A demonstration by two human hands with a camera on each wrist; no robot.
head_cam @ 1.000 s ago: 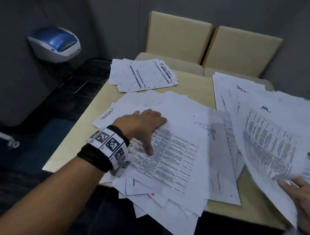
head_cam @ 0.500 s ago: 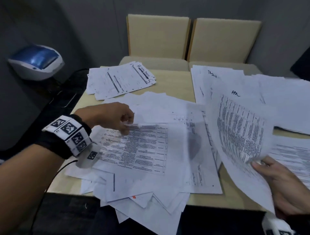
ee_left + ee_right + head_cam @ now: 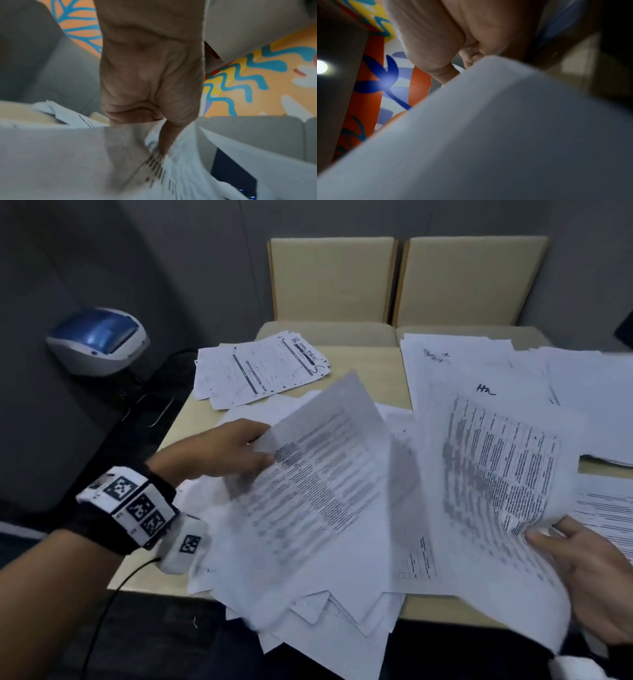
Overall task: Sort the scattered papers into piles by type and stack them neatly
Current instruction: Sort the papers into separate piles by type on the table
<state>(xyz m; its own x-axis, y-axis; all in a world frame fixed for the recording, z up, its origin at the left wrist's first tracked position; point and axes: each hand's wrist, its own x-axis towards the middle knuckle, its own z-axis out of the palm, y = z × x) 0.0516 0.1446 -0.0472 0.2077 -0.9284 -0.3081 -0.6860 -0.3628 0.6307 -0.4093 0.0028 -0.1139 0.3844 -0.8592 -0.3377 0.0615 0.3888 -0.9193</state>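
Papers of the printed-table type are the matter now: the left hand [image 3: 219,451] pinches one lifted sheet [image 3: 322,474] by its upper left edge at the centre of the head view, and the right hand [image 3: 596,580] grips the lower edge of a curved bundle [image 3: 496,467] at the right of the frame. Under them the scattered papers [image 3: 308,604] lie loose on the tabletop [image 3: 363,364], with several corners hanging over the near edge at the bottom centre. I judge that the lifted sheet may drag its neighbours, and the overhanging ones could then slip to the floor. The bundle is held only at one edge, so it may fan out or crease. A sorted pile [image 3: 260,369] lies in the upper centre and another broad pile [image 3: 445,361] in the upper right. The head view shows all this layout. The left wrist view shows only the fingers [image 3: 164,139] closed on the sheet's edge, and the right wrist view is mostly filled by blank paper, with the fingers nearly hidden.
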